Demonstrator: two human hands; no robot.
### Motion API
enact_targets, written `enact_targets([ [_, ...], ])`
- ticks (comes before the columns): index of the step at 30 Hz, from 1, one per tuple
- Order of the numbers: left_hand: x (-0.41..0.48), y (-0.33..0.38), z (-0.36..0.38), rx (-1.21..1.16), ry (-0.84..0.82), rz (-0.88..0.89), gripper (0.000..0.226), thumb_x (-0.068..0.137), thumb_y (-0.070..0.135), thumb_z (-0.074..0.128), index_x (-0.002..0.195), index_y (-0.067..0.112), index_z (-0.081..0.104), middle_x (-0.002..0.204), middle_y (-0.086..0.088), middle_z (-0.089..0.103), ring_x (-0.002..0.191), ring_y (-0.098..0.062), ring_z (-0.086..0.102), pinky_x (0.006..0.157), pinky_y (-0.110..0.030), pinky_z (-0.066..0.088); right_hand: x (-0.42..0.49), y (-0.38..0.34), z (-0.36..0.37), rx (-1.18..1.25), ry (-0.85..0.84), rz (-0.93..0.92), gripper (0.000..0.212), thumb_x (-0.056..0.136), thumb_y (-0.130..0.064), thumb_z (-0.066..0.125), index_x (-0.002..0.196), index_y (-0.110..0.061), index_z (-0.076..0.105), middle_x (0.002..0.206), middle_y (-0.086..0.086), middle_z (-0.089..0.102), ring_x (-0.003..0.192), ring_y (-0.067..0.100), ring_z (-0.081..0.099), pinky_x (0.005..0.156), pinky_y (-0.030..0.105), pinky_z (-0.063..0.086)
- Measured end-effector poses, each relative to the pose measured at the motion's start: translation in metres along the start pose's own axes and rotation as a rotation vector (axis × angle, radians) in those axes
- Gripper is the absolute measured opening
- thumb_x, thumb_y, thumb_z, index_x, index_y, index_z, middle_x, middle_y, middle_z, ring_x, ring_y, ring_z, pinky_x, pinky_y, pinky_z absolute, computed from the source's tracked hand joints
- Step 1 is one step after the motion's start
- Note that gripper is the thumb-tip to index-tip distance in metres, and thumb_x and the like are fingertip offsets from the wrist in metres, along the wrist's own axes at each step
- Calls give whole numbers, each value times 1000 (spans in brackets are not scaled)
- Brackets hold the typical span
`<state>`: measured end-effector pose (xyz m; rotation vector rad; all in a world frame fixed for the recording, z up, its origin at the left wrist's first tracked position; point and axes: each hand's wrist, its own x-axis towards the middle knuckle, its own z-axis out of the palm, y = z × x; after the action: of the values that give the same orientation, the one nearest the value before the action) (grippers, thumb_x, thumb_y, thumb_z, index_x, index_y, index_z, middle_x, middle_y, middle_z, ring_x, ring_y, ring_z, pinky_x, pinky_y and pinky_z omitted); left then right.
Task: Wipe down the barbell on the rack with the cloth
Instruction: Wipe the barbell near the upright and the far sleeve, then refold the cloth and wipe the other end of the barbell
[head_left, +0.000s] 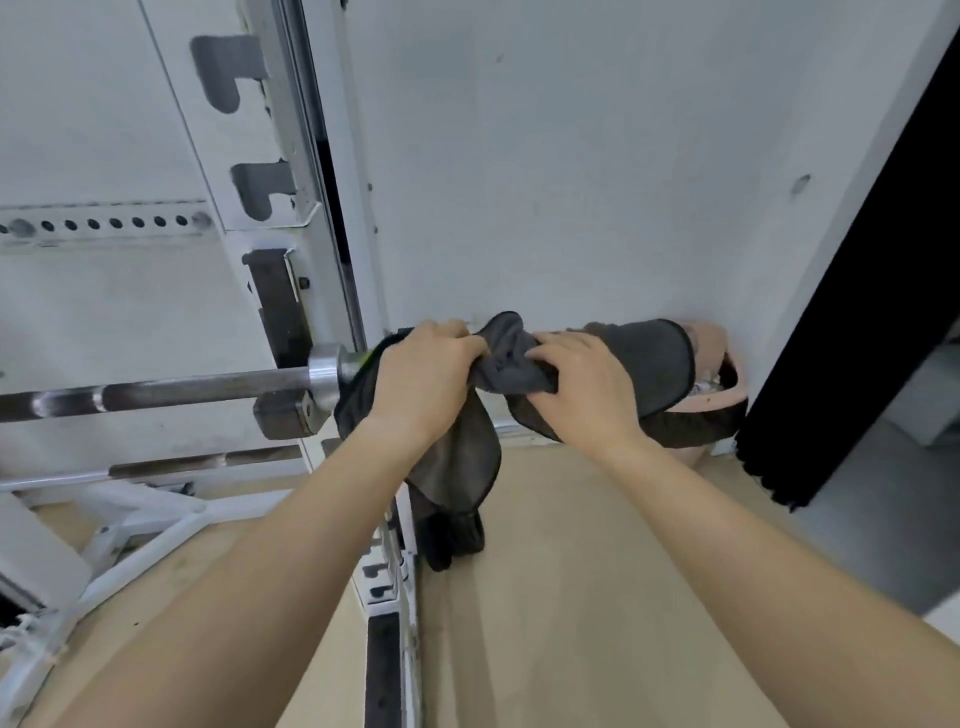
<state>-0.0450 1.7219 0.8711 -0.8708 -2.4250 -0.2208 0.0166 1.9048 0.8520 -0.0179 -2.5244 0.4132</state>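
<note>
At frame centre, the left hand (423, 376) and right hand (582, 387) clenched a soft, limp grey cloth (644, 358) around the sleeve of the heavy, rigid barbell (156, 392), best gripped by wrapping.

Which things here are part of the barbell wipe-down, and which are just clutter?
In the job:
- barbell
- rack
- cloth
- left hand
- right hand

Lying about:
- pink bin
- second bar, lower down
- black curtain
</note>
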Motion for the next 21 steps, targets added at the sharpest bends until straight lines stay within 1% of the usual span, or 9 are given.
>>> enact_targets([
  [1,-7,1,-7,-37,-10,-17,22,86,15,64,104,28,66,94,3,62,85,-26,60,59,-38,51,-9,-10,-3,81,0,98,25,83,-29,69,108,-28,72,114,-10,71,108,18,61,87,39,52],
  [3,-26,8,-17,-157,-155,-106,24,87,24,64,110,26,57,98,1,63,89,-26,61,63,-36,48,-28,-30,-8,225,-28,267,19,85,-25,66,104,-30,70,100,-13,72,93,15,64,77,37,55],
  [5,-50,13,-20,-360,-338,-234,42,85,35,67,120,24,46,104,0,63,92,-25,62,69,-36,50,-46,-46,-12,364,-53,372,25,89,-13,62,109,-26,67,99,-10,71,91,13,65,75,29,53],
  [7,-76,19,-19,-476,-422,-304,57,80,42,73,125,25,41,104,2,64,91,-20,64,72,-37,55,-63,-60,-19,530,-69,428,28,91,-4,59,112,-22,65,101,-6,69,94,10,64,74,20,49],
  [9,-101,28,-23,-719,-486,-347,58,74,43,80,120,25,50,103,6,68,92,-14,66,77,-34,57,-81,-78,-27,649,-90,441,29,91,0,56,110,-21,64,101,-2,69,95,10,64,78,23,52],
  [11,-125,38,-37,-1045,-532,-486,43,77,33,81,115,19,66,101,4,74,93,-11,68,83,-32,57,-102,-99,-32,727,-101,470,31,89,3,53,106,-21,62,103,1,68,98,15,64,85,34,55],
  [14,-165,41,-63,-1399,-611,-766,27,84,20,73,110,12,72,103,-10,76,97,-22,70,81,-32,54,-135,-125,-35,824,-92,520,27,90,4,54,103,-18,64,102,2,69,97,16,65,90,40,56],
  [18,-225,37,-99,-1677,-569,-795,35,87,4,62,121,9,68,119,-21,69,105,-33,67,101,-47,48,-183,-167,-42,994,-97,586,25,89,3,56,92,-20,66,91,-3,70,88,12,66,87,36,57],
  [21,-272,30,-124,-1742,-562,-849,46,85,6,60,131,6,62,119,-21,66,107,-33,65,102,-48,47,-215,-205,-44,1036,-150,566,22,90,0,57,95,-19,67,90,-4,71,89,11,67,82,32,57],
])
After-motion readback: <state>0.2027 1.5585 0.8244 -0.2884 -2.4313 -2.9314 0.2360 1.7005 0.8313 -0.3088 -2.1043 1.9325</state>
